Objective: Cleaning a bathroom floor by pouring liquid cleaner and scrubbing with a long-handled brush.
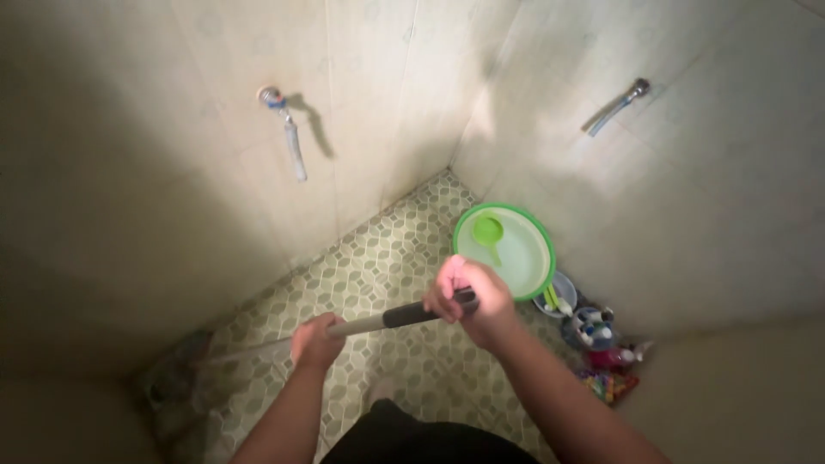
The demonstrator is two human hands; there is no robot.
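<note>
Head view: both hands closed on a mop handle (378,321) over the tiled floor (404,249).
Right hand (468,296) clasps the dark grip end, left hand (316,340) lower on the shaft (mop head blurred at far left); a green basin (537,258) holding a scoop (488,232) sits in the corner.

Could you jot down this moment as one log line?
left hand: grips mop handle low | right hand: grips top | mop head: on tiled floor | green bucket: in corner
</note>
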